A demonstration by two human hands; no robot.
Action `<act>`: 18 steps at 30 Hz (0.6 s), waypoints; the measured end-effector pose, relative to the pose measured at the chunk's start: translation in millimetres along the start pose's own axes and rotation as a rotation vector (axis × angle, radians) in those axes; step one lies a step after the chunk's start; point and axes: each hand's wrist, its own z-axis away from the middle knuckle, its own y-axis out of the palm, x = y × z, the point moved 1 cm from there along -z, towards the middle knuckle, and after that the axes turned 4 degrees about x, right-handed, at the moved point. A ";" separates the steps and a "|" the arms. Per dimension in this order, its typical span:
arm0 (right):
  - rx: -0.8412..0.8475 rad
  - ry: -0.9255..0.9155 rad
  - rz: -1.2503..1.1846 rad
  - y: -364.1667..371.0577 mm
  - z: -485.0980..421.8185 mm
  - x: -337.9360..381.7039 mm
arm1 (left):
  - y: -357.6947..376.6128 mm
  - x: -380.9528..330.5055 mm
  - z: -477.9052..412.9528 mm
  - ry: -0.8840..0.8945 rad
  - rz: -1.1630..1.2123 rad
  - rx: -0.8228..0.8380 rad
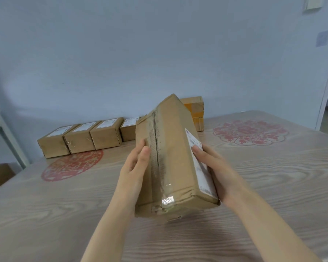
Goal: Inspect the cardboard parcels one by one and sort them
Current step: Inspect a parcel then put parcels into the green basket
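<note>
Cardboard parcel [170, 157] shows a grimy taped seam [157, 157], white label [203, 171].

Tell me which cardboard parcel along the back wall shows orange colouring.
The rightmost brown cardboard parcel, partly hidden behind the long held parcel; the labelled parcels left of it are plain brown.

The label [203, 173] on the held parcel [170, 157] is unreadably blurred (the yellow-taped box [194, 108] behind is half hidden)
</note>
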 end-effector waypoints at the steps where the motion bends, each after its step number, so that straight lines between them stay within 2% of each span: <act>1: -0.015 -0.022 0.009 1.7 1.1 0.0 | 0.0 -3.1 3.0 -0.001 -0.018 0.017; 6: -0.054 -0.101 0.073 16.9 4.6 3.8 | -7.2 -23.2 -1.3 -0.024 -0.193 0.130; 8: -0.066 -0.125 0.119 27.5 8.1 10.9 | -13.0 -32.4 -0.3 -0.034 -0.254 0.119; 10: -0.073 -0.155 0.190 38.1 12.7 18.9 | -3.0 -49.0 10.7 -0.101 -0.229 0.085; 12: -0.084 -0.179 0.252 47.5 17.4 27.6 | -5.0 -55.4 23.4 -0.118 -0.186 0.126; 18: -0.071 -0.207 0.276 51.3 14.3 48.4 | 0.6 -68.5 10.1 -0.093 -0.072 0.156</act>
